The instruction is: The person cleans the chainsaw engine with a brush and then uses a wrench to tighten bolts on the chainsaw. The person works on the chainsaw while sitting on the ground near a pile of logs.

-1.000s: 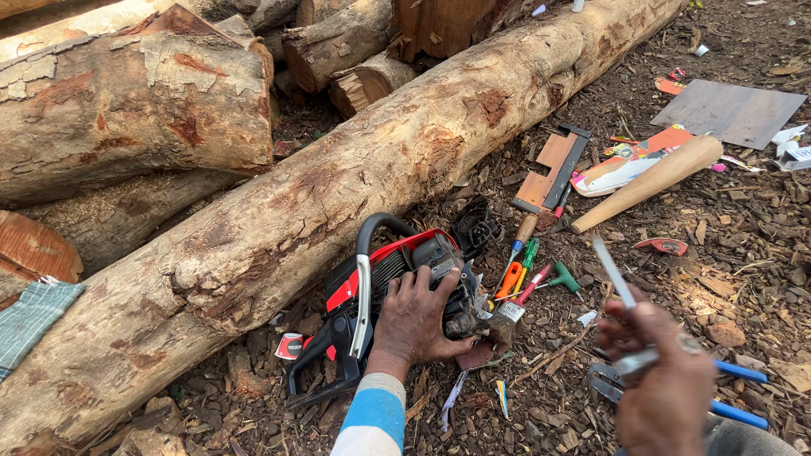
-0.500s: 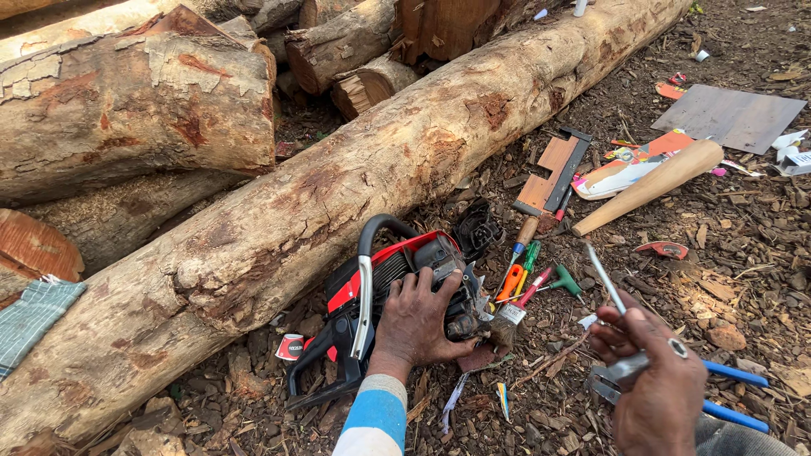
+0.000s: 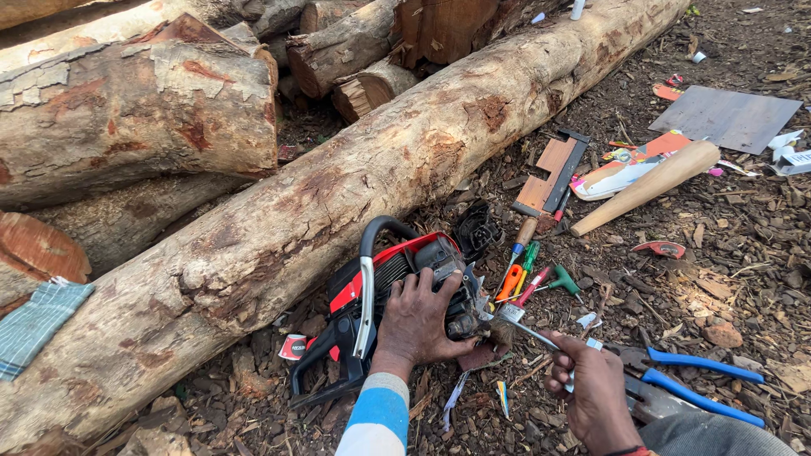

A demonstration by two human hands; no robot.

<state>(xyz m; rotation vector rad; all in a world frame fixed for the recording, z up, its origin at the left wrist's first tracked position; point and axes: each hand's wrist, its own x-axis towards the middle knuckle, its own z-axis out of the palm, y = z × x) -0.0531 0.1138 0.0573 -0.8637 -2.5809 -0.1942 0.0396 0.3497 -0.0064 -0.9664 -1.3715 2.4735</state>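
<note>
Left hand: our left hand (image 3: pixel 418 317) lies spread, palm down, on the engine body of the chainsaw (image 3: pixel 393 291), fingers splayed and pressing on it rather than curled around any part.
Right hand: our right hand (image 3: pixel 591 388) is clenched around a slim metal tool (image 3: pixel 528 325), whose tip touches the right end of the chainsaw body.
Chainsaw: red and black, with a black loop handle; we see it lying on the bark-strewn ground just beside the long log (image 3: pixel 338 219), at the ground's lower middle.
Long log: runs from the lower left corner of the ground up to the upper right, pale bark flaking.
Log pile: thicker cut logs (image 3: pixel 135 110) lie behind it, toward the upper left.
Cloth: a blue checked cloth (image 3: pixel 34 325) rests against the log at the left edge.
Small tools: screwdrivers with orange, green and red handles (image 3: pixel 528 274) lie just right of the chainsaw.
Pliers: blue-handled pliers (image 3: pixel 697 380) lie near our right hand, toward the lower right corner.
Wooden handle: a pale wooden handle (image 3: pixel 650 186) lies tilted toward the right edge.
Board: a grey flat board (image 3: pixel 726 118) lies near the upper right corner.
Hand saw piece: a brown and black flat tool (image 3: pixel 553 173) lies beside the long log.
</note>
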